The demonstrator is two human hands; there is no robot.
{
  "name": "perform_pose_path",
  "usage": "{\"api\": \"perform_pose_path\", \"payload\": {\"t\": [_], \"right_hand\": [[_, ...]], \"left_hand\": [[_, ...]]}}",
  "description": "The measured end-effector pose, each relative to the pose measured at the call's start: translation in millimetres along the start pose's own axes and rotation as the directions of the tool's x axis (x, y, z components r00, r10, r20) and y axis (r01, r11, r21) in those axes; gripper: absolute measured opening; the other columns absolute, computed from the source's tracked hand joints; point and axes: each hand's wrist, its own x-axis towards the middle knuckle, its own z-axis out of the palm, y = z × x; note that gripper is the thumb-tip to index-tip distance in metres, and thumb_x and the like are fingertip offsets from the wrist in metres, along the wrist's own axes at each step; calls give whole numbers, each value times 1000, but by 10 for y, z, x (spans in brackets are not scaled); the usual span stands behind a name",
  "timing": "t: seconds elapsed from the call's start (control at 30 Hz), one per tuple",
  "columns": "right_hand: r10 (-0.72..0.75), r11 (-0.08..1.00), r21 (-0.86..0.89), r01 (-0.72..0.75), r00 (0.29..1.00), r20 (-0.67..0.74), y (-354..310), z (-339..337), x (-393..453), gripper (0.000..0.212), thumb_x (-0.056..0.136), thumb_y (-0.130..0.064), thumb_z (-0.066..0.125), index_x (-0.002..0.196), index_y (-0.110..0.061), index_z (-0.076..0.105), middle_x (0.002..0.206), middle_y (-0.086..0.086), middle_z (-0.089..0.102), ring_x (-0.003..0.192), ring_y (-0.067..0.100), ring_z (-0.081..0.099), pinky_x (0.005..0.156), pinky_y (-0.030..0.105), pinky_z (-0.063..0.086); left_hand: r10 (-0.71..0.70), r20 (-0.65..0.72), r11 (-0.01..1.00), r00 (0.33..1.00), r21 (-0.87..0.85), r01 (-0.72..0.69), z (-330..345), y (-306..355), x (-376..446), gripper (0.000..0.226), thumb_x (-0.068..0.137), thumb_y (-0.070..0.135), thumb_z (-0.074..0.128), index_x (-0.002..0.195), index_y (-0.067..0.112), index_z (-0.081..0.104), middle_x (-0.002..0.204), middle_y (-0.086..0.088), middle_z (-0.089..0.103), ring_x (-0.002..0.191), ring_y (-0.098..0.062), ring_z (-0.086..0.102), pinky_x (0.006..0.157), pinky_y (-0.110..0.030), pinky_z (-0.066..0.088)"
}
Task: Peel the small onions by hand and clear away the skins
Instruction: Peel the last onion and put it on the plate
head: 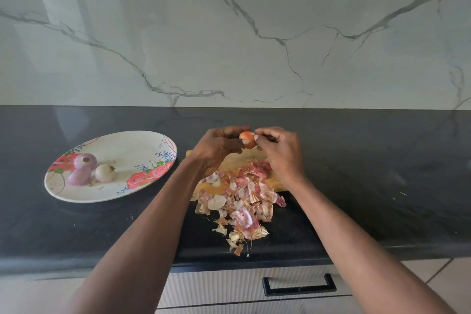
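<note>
My left hand holds a small orange-skinned onion above the wooden cutting board, fingers curled round it. My right hand pinches the skin at the onion's right side with thumb and fingertips. Below the hands a heap of pink and tan onion skins spreads from the board onto the black counter. Three peeled onions lie on the left part of a floral plate.
The black counter runs along a marble wall. The plate sits left of the board. A drawer with a black handle is below the counter's front edge. A few skin scraps lie near that edge.
</note>
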Motion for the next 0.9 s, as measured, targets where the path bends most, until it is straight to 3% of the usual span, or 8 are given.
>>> {"api": "perform_pose_path", "payload": {"t": [0.13, 0.3, 0.37, 0.47, 0.57, 0.67, 0.77, 0.9], "right_hand": [[0, 1000, -27, 1, 999, 50, -16, -8, 8, 9, 90, -16, 74, 97, -12, 79, 89, -5, 76, 79, 3, 69, 74, 24, 57], [-26, 991, -125, 39, 994, 104, -21, -8, -34, 10, 93, -17, 70, 88, -15, 78, 75, -7, 72, 60, 0, 62, 55, 19, 50], [-90, 976, -187, 108, 990, 105, -17, 2, -56, 14, 93, -16, 68, 84, -11, 78, 72, -1, 72, 58, 6, 64, 49, 22, 49], [-177, 942, -276, 193, 981, 82, 7, 18, -61, 20, 91, -14, 68, 74, -6, 75, 69, 6, 69, 59, 15, 63, 54, 39, 51], [-202, 933, -286, 218, 976, 85, 17, 8, -61, 20, 91, -12, 67, 72, -7, 73, 69, 7, 66, 57, 10, 62, 46, 26, 49], [-244, 925, -276, 262, 965, 99, 1, 0, -59, 9, 89, -10, 71, 84, -8, 79, 79, 5, 71, 68, 11, 66, 59, 31, 55], [-134, 974, -169, 152, 984, 115, -41, -17, -46, 11, 88, -8, 73, 98, -7, 79, 91, 3, 74, 80, 13, 70, 72, 30, 59], [-89, 991, -90, 100, 989, 117, -71, -39, -70, 11, 89, -9, 74, 99, -9, 79, 89, -1, 76, 76, 6, 69, 70, 22, 58]], "left_hand": [[-31, -1, 998, 1000, -49, 31, 23, -29, -19, 28, 98, 19, 61, 123, 6, 65, 104, -14, 73, 89, -25, 69, 72, -32, 58], [16, -36, 996, 999, 87, -13, 76, -54, -9, 34, 107, 29, 46, 114, -3, 55, 86, -15, 57, 63, -18, 55, 52, -26, 48], [10, -29, 989, 1000, 145, -5, 82, -52, -12, 42, 108, 33, 43, 117, -7, 53, 81, -14, 53, 59, -17, 51, 49, -26, 44], [13, -3, 974, 1000, 228, -12, 94, -51, -11, 49, 108, 36, 43, 113, -11, 57, 78, -15, 55, 58, -18, 53, 50, -27, 45], [28, 29, 964, 999, 263, -34, 93, -55, -15, 50, 107, 34, 46, 105, -14, 63, 77, -15, 58, 60, -18, 56, 51, -27, 48], [-17, 25, 979, 1000, 205, 11, 85, -22, -28, 46, 108, 31, 43, 102, -9, 65, 76, -14, 61, 59, -19, 53, 49, -26, 45], [-69, 5, 990, 998, 124, 68, 83, 37, -53, 42, 110, 29, 39, 105, -5, 62, 80, -19, 61, 58, -19, 50, 47, -25, 38], [-98, -59, 986, 993, 130, 105, 113, 71, -72, 42, 110, 34, 37, 97, 3, 62, 70, -13, 61, 51, -16, 45, 44, -25, 29]]}}
